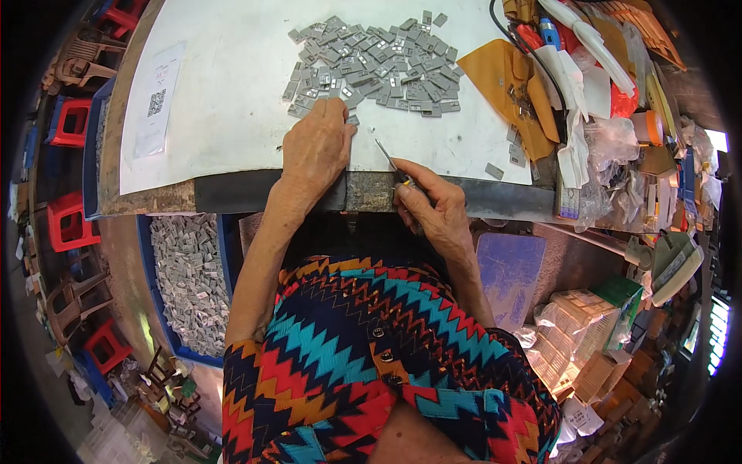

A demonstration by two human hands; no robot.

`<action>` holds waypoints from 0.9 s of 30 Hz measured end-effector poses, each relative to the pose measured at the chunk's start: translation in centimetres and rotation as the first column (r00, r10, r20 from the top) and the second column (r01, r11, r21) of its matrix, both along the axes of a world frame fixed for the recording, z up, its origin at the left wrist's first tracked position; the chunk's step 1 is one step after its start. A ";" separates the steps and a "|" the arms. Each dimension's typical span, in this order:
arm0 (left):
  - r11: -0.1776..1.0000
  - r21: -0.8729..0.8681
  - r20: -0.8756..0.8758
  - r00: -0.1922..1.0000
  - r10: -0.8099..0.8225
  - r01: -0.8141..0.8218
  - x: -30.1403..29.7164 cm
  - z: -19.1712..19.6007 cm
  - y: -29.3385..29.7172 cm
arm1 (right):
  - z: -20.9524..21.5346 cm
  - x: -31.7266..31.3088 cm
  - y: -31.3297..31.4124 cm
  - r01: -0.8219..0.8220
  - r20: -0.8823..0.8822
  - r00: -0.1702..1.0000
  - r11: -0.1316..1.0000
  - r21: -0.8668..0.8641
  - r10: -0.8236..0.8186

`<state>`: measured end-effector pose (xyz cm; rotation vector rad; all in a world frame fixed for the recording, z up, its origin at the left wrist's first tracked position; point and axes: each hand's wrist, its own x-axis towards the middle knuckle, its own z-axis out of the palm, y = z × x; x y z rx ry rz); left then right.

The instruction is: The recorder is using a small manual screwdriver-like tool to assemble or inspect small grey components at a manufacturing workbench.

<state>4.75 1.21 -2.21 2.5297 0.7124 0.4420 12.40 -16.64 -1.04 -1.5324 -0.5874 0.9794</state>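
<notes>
A loose heap of small flat grey rectangular pieces (386,66) lies on the white-covered table (232,93). At its near edge is my left hand (315,147), fingers curled together and pointing down. The back of the hand hides whatever the fingertips hold; one grey piece (353,121) shows just beside them. My right hand (434,203) is wrapped around the dark handle of a small screwdriver (386,154) at the table's front edge. Its thin metal shaft points up and left toward the heap, with the tip clear of any piece.
On the right side of the table are a brown paper envelope (495,73), a few grey pieces (495,171) and cluttered plastic wrapping (610,143). A printed sheet (160,100) lies at left. Below the table, a blue bin (147,259) holds many grey pieces.
</notes>
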 end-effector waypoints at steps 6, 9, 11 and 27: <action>0.994 0.109 0.088 0.996 -0.015 0.005 -0.4 -0.6 -0.2 | 0.3 -0.1 0.4 -0.005 0.028 1.000 1.000 0.023 0.004; 0.993 -0.119 0.247 0.969 0.021 0.009 -1.0 -0.3 -0.2 | 0.7 -0.1 0.9 -0.019 0.049 0.999 1.000 0.022 0.018; 0.812 -0.583 0.280 0.945 0.172 0.025 -1.6 0.6 -0.4 | 1.0 -0.1 1.1 -0.023 0.062 0.998 1.000 0.017 0.022; -0.084 -0.887 0.373 0.811 0.451 0.455 -3.4 0.4 0.6 | 2.5 -0.9 2.8 -0.040 0.087 0.996 0.998 0.041 0.036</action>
